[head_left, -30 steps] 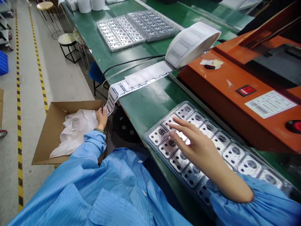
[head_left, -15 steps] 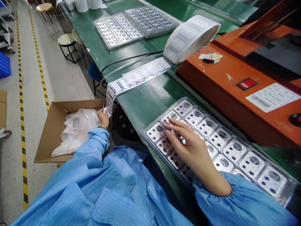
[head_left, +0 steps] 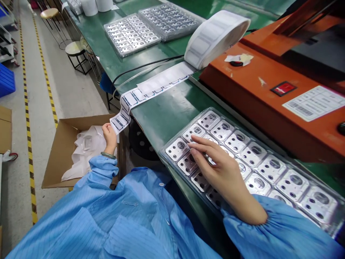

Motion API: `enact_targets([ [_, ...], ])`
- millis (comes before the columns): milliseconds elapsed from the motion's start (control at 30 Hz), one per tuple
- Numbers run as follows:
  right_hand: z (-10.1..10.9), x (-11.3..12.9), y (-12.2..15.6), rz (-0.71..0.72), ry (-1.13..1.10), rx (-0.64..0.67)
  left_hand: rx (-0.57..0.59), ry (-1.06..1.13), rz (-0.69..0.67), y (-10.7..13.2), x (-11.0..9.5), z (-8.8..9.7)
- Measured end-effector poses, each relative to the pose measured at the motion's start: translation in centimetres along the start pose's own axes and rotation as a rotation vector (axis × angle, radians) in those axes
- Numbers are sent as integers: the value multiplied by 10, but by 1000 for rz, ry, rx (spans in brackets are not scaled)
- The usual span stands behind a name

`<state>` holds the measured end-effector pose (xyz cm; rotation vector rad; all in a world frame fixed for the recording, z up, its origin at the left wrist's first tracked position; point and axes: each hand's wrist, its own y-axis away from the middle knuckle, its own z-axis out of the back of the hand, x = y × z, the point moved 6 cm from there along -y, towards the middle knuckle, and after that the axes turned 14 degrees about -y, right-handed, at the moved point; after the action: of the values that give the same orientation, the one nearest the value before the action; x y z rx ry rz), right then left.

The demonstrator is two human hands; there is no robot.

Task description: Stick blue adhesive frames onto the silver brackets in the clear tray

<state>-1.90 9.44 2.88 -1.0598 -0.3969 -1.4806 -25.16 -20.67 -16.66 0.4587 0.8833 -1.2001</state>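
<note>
My right hand (head_left: 219,169) lies flat with fingers stretched over a clear plastic tray (head_left: 327,219) of metal plates on the green bench; the fingertips rest on the plates near its left end. My left hand (head_left: 109,136) hangs beside the bench, above a cardboard box (head_left: 58,154), and pinches the loose end of a white label strip (head_left: 151,90). The strip runs over the bench edge up to a large label roll (head_left: 215,36) that leans on the orange machine (head_left: 269,104).
Two more trays of metal parts (head_left: 151,27) lie farther along the green bench (head_left: 167,115). Black cables (head_left: 140,70) cross it. Crumpled white backing paper (head_left: 86,147) fills the box. Stools (head_left: 74,50) stand in the aisle with yellow-black floor tape (head_left: 28,118).
My left hand has lifted the strip end up and to the left, away from the bench edge. My right hand has slid slightly toward the tray's left end.
</note>
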Motion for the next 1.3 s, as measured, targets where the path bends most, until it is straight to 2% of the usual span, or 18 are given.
enact_targets([
  [267, 0, 3, 3, 15, -13, 6, 35, -38, -115, 6, -24, 6],
  [533, 1, 10, 5, 12, -27, 12, -43, -56, -180, 6, -28, 32],
  [767, 3, 14, 9, 62, -39, 34, -194, -37, -250, 9, -31, 49],
  [900, 3, 16, 9, 104, -21, 36, -231, -57, -388, 14, -38, 60],
  [1100, 0, 18, 12, 78, -18, 56, -319, -89, -590, 30, -48, 93],
  [1300, -4, 25, 12, 144, -9, 98, -462, -153, -991, 73, -84, 127],
])
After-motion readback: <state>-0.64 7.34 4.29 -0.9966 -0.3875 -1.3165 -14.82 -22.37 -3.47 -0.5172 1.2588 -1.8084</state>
